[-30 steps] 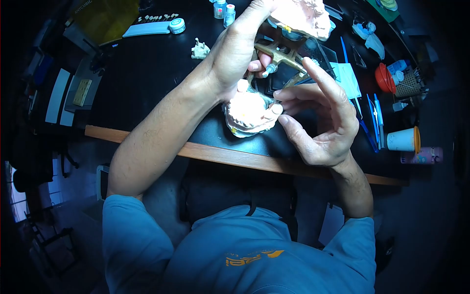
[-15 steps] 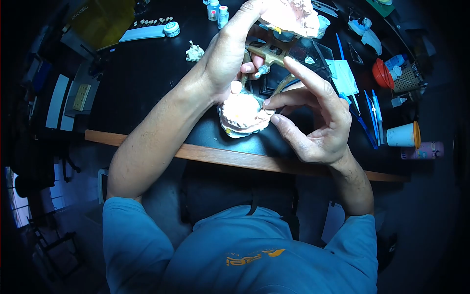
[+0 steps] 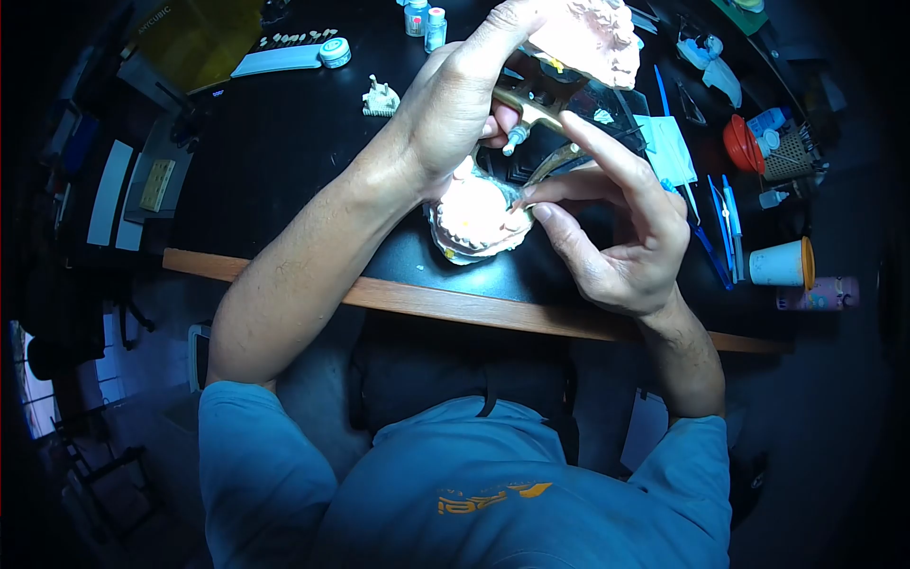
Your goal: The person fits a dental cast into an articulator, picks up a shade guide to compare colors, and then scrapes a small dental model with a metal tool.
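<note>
My left hand (image 3: 453, 106) grips a brass-coloured dental articulator (image 3: 538, 112) that stands opened. Its upper plaster cast (image 3: 590, 45) is tilted up beside my left thumb. Below my left wrist, over the table's front edge, lies the lower plaster cast (image 3: 472, 226), overexposed by bright light, with its teeth partly visible. My right hand (image 3: 630, 232) pinches with thumb and fingertips at the right end of that lower cast. Whatever sits between those fingertips is too small to make out. The right index finger stretches up near the articulator's frame.
A small pale model (image 3: 380, 97) stands left of my left wrist. A white tooth strip (image 3: 277, 62) and small jar (image 3: 334, 53) lie farther back. To the right are blue-handled tools (image 3: 730, 223), a white cup (image 3: 779, 263), an orange bowl (image 3: 741, 142) and a mesh holder (image 3: 789, 156).
The articulator and upper cast have shifted slightly right and down with my left hand. My right thumb has risen closer to the other fingertips at the lower cast.
</note>
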Demonstrator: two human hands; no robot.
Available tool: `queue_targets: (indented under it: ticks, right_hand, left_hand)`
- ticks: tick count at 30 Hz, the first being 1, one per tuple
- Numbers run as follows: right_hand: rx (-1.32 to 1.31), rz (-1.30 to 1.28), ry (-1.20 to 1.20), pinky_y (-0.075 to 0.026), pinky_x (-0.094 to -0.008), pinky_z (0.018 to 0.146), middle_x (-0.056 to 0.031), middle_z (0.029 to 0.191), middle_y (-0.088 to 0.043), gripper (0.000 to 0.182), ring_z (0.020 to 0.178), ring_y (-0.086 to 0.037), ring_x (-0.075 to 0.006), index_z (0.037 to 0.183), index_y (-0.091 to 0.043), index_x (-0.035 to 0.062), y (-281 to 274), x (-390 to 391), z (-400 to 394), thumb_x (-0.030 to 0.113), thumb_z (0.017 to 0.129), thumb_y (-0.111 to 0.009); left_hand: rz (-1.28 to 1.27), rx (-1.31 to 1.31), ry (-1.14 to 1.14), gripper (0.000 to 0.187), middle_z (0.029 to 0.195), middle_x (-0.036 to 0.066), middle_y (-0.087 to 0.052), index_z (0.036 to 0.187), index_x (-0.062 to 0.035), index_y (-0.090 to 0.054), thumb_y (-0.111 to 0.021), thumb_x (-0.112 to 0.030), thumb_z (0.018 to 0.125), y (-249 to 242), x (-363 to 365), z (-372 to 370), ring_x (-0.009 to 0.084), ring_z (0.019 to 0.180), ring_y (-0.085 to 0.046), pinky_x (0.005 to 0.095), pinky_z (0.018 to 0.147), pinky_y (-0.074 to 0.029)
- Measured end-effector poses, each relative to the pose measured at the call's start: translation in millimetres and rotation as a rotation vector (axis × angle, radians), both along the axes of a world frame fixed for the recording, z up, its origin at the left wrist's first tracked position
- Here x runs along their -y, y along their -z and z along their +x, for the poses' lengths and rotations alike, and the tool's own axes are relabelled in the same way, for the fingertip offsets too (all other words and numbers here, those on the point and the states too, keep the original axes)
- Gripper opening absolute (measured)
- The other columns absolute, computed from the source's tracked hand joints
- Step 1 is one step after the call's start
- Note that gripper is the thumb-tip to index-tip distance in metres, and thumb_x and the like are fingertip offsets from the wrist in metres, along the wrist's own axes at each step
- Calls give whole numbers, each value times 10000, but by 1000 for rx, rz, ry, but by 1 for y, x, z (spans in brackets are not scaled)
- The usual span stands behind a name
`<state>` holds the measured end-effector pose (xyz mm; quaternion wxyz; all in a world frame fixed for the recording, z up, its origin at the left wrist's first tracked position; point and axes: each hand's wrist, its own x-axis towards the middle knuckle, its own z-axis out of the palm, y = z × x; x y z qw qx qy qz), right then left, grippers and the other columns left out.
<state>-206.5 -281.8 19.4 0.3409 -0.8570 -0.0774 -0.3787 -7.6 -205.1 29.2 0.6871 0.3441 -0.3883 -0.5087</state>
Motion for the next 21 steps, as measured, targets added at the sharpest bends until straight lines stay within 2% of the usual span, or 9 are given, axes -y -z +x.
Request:
queue_targets:
  ticks: [2,5,15,18,21]
  right_hand:
    - [19,-85,67,-620,-289,803,-168,930,-792,672,849,-790,-200,1444,-534,-104,-3,0,-4,-96,818,-778]
    - [39,-126,100,-614,-290,813,-171,878,-792,694,826,-788,-192,1448,-521,-124,-4,-1,-3,-109,809,-794]
    - [2,-116,38,-625,-280,771,-163,846,-784,739,793,-779,-180,1446,-520,-143,-6,-2,-3,-93,778,-832]
    - [-16,-94,34,-628,-281,770,-159,849,-782,755,800,-775,-176,1452,-514,-139,-5,-3,-2,-87,771,-837]
    - [-5,-64,32,-622,-256,704,-163,992,-793,728,838,-792,-183,1444,-567,-74,-1,0,-2,-66,764,-826]
  left_hand:
    - [-25,68,-30,644,1123,160,-737,1450,-54,-533,-428,-568,1077,2,-1,1,119,630,-666,202,461,-470]
    - [-65,190,-81,641,1127,161,-735,1459,-49,-523,-425,-556,1078,4,-2,5,120,635,-664,206,470,-474]
    - [-175,502,-186,635,1142,165,-729,1489,-33,-488,-415,-515,1082,8,-3,8,125,653,-656,218,498,-487]
    - [-190,546,-199,633,1147,167,-728,1498,-28,-478,-412,-502,1084,8,-4,9,126,658,-654,222,507,-491]
    - [-204,578,-211,632,1152,168,-726,1507,-23,-468,-410,-490,1085,8,-4,9,128,664,-652,226,515,-495]
